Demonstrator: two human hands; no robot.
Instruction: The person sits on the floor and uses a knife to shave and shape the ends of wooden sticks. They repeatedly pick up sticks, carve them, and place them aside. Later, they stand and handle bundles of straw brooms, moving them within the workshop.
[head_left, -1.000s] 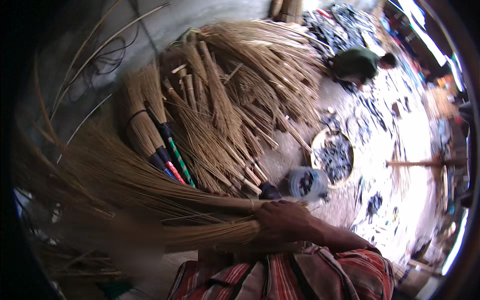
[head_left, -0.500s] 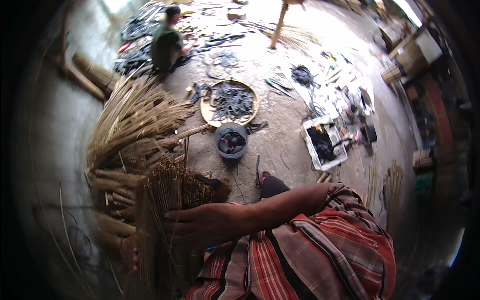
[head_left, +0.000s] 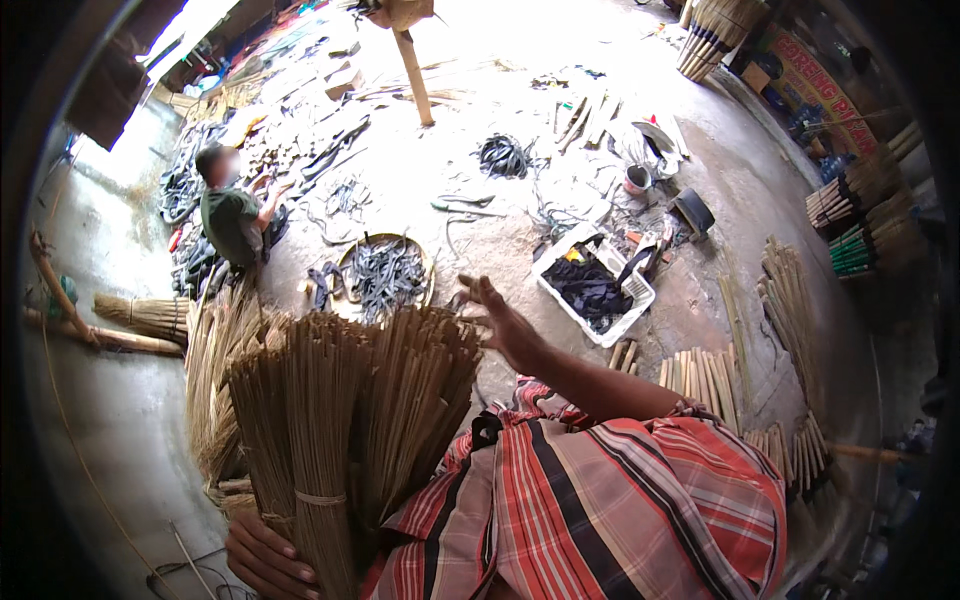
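Against my front stands a large bundle of thin brown stalks (head_left: 320,420), fanned at the top and split into several clumps. A pale tie (head_left: 320,498) circles the lower part of one clump. At the lower left, my left hand (head_left: 268,558) is closed on the side of the bundle; part of its grip is hidden behind the stalks. My right hand (head_left: 500,322) is raised just right of the stalk tops, fingers spread, holding nothing.
Loose straw (head_left: 210,380) is heaped at the left. Beyond the bundle lies a round tray (head_left: 430,275) of dark strips. A white crate (head_left: 628,322) with black material stands to the right, near short wooden handles (head_left: 700,380). Another person (head_left: 232,215) sits at the far left.
The stalk bundle has come up and toward the middle, its tops now spread before me. My right hand has left the stalks and moved right and away. The view has shifted right.
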